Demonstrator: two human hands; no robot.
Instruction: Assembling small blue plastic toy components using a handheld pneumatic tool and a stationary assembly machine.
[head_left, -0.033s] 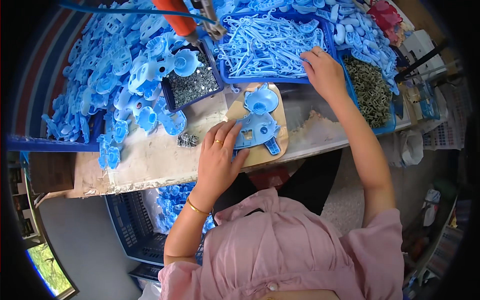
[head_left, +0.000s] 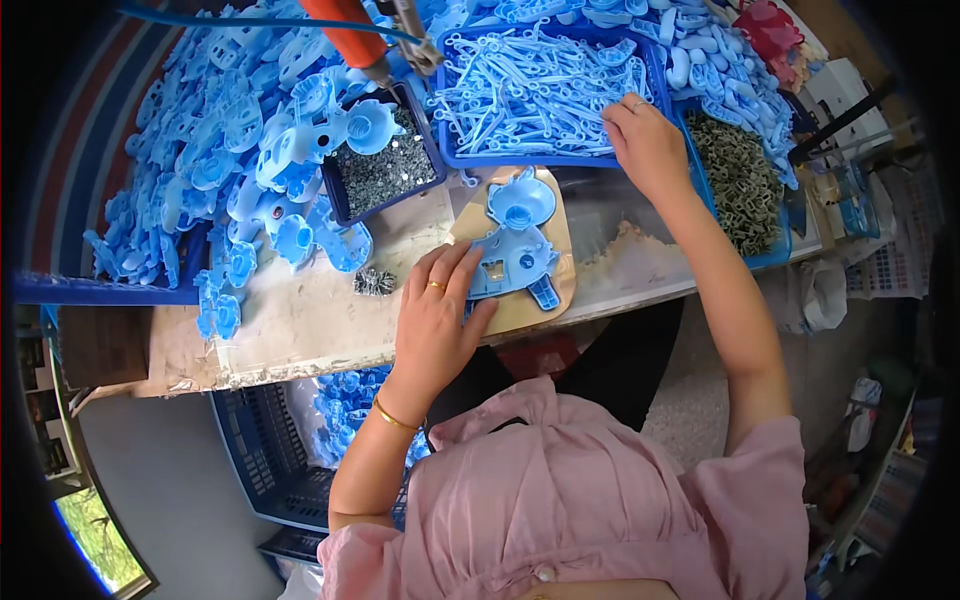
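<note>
A light-blue plastic toy shell half (head_left: 520, 258), animal-shaped with a round cup at the top, lies hollow side up on a tan board (head_left: 562, 215) near the table's front edge. My left hand (head_left: 437, 305) holds its left side, fingers on top and thumb by the lower edge. Out to the right, my right hand (head_left: 645, 140) reaches over the corner of a blue tray (head_left: 560, 160) full of thin light-blue plastic rods (head_left: 540, 90). Its fingertips are drawn together among the rods; what they pinch is too small to make out.
Light-blue shells (head_left: 215, 150) are heaped at the left. A dark tray of small metal screws (head_left: 385, 170) sits behind a dark metal clump (head_left: 374, 282). An orange-red power screwdriver (head_left: 345, 35) hangs above. Metal clips (head_left: 735, 185) fill a bin at the right.
The hanging screwdriver has swung slightly to the left. Both hands and the toy shell have stayed in place.
</note>
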